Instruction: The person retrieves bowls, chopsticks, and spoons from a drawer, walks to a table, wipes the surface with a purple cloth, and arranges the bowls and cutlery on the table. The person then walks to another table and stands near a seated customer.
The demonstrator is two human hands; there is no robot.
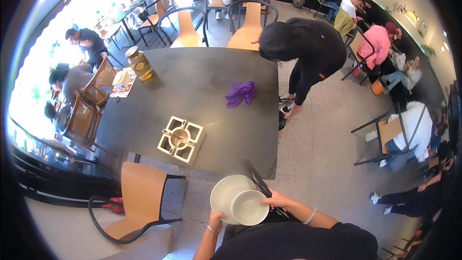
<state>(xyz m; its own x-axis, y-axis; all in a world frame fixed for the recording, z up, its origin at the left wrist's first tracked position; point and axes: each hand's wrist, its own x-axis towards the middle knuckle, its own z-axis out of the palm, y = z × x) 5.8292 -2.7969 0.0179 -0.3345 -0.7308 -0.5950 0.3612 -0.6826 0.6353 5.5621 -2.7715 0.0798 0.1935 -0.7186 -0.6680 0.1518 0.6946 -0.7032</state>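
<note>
Close to my body, my left hand [216,221] grips the lower left rim of a pale round plate [223,194]. A smaller pale bowl [249,208] rests over the plate's right side. My right hand [276,200] holds the bowl by its rim, with a bundle of dark cutlery [262,183] in the same grasp. The cutlery points up and away from me; its tips are blurred. Just beyond lies the near edge of a dark table [202,83]. On it are a square beige stand [195,148] with a round centre and a crumpled purple cloth [241,94].
A lidded glass jar of amber liquid [140,65] and a white box [121,79] on a printed sheet stand at the table's far left. A wooden chair [142,191] is at my left. A person in black [314,43] bends beside the table's right edge. Other diners sit around.
</note>
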